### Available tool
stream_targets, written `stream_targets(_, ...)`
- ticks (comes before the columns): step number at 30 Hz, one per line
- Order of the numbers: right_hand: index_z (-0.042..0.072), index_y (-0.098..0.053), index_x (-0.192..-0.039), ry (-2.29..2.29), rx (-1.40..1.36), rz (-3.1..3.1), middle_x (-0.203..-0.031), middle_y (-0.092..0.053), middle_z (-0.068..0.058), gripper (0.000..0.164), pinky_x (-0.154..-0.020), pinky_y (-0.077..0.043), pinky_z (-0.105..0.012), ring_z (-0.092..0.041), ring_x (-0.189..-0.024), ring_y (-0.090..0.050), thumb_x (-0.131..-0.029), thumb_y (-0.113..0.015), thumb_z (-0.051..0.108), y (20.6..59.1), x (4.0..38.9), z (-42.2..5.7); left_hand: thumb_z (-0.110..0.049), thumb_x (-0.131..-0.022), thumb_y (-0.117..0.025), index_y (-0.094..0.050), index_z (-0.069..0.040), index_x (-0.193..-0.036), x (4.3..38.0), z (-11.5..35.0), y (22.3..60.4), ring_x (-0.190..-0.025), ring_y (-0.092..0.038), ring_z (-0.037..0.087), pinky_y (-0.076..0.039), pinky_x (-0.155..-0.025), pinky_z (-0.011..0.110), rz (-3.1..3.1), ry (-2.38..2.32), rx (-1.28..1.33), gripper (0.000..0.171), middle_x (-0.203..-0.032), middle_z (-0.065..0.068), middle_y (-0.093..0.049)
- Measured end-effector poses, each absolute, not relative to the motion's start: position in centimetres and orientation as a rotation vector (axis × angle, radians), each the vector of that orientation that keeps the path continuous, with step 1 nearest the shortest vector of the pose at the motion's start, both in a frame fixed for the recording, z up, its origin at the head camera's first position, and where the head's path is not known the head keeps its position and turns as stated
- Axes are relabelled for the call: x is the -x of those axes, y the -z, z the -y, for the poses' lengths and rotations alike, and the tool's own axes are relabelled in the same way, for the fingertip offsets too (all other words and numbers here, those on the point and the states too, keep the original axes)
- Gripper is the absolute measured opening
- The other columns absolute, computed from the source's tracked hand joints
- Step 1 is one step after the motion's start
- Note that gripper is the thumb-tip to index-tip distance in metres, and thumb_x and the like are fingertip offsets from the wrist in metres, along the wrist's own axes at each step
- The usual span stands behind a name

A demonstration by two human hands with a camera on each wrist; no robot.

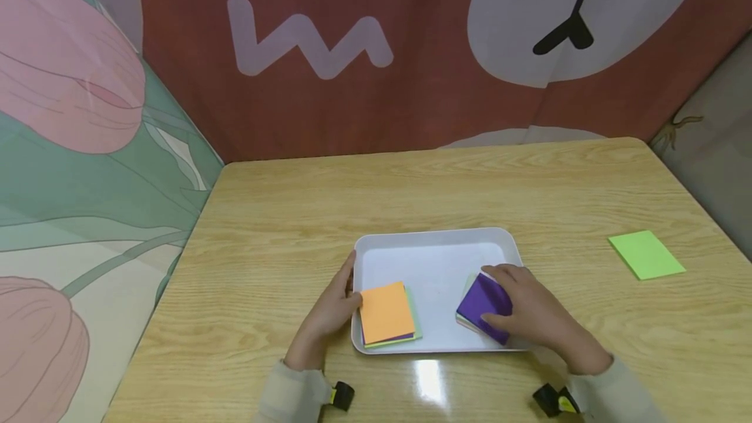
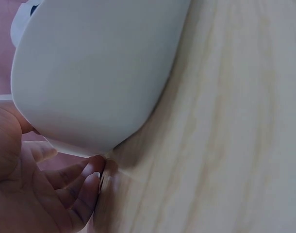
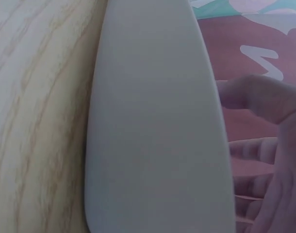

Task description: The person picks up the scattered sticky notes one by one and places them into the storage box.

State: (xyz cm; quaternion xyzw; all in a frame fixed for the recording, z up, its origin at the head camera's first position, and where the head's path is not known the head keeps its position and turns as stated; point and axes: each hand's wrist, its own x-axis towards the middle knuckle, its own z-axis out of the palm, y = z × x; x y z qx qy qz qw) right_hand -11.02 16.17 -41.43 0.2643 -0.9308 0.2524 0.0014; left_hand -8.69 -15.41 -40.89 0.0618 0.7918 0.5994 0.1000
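Observation:
A white rectangular tray (image 1: pixel 437 260) lies on the wooden table. My left hand (image 1: pixel 331 309) grips its left side, thumb over the rim and fingers along the outer wall; the left wrist view shows this hand (image 2: pixel 46 194) at the tray's corner. Inside the tray at left is a stack of square paper notes (image 1: pixel 386 312), orange on top. At the tray's right side my right hand (image 1: pixel 529 305) holds a second stack, purple notes (image 1: pixel 484 305) uppermost, between thumb and fingers. In the right wrist view the tray wall hides that stack and part of the hand (image 3: pixel 269 145).
A light green paper square (image 1: pixel 646 254) lies on the table (image 1: pixel 264 240) to the right of the tray. Behind the far edge hangs a reddish-brown printed cloth (image 1: pixel 423 109). Printed cloth also covers the left and right sides.

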Motion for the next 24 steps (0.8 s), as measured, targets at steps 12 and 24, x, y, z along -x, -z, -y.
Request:
stream_targets(12, 0.003, -0.046, -0.119, -0.831, -0.828, 2.867, -0.109, -0.052, -0.019, 0.066, -0.079, -0.042, -0.056, -0.036, -0.1, -0.044, -0.064, -0.072, 0.026, 41.0, 11.2, -16.9, 0.012, -0.071, -0.04, -0.002, 0.003, -0.136, 8.7, 15.3, 40.7, -0.093, -0.043, 0.033, -0.044, -0.078, 0.042, -2.347, -1.751, -0.172, 0.075, -0.117, 0.03, -0.038)
stream_targets(24, 0.0, -0.047, -0.116, -0.837, -0.802, 2.799, -0.108, -0.051, -0.022, 0.061, -0.079, -0.04, -0.06, -0.04, -0.1, -0.042, -0.064, -0.072, 0.022, 40.6, 11.6, -17.5, 0.013, -0.071, -0.039, -0.003, 0.003, -0.136, 8.7, 15.3, 40.7, -0.094, -0.043, 0.036, -0.043, -0.079, 0.044, -2.348, -1.765, -0.169, 0.075, -0.116, 0.031, -0.038)
